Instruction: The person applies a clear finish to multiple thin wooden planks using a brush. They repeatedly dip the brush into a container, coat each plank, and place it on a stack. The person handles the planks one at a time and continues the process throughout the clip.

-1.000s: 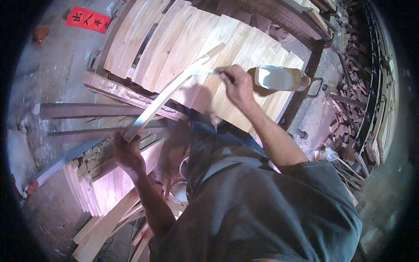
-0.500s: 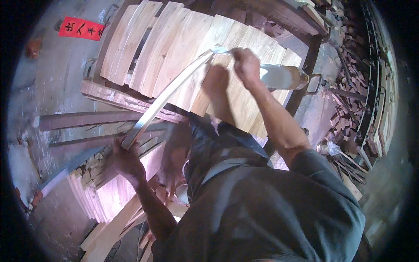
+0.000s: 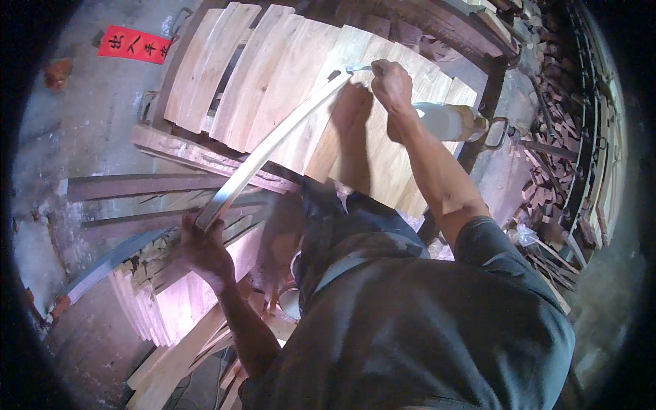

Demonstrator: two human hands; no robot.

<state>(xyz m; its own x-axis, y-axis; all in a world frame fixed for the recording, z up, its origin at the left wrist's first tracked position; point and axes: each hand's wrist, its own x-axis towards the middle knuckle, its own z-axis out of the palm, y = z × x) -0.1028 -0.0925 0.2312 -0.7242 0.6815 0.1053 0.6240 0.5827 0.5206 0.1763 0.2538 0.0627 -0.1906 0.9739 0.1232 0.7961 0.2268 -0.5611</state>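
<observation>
A long pale wooden strip [image 3: 270, 147] slants over the boards, its near end held in my left hand [image 3: 207, 253], fingers wrapped round it. My right hand [image 3: 393, 87] is closed on the handle of a small brush-like tool [image 3: 358, 69], whose light blue-white end touches the strip's far end. I cannot make out the tool's exact kind. Below both lies a row of planed wooden boards [image 3: 280, 85] set side by side. A translucent plastic bottle [image 3: 444, 123] with pale contents is beside my right wrist, partly hidden behind it.
A rough-edged plank [image 3: 212, 160] runs along the boards' near left side. Dark beams [image 3: 143, 186] and stacked boards [image 3: 174, 311] stand at the left. Many wood offcuts [image 3: 547, 171] are heaped at the far right. A red paper strip [image 3: 134, 44] lies at the upper left.
The view has shifted slightly. My right hand and the tool have moved a little away from me, staying at the strip's far end. My left hand keeps its hold.
</observation>
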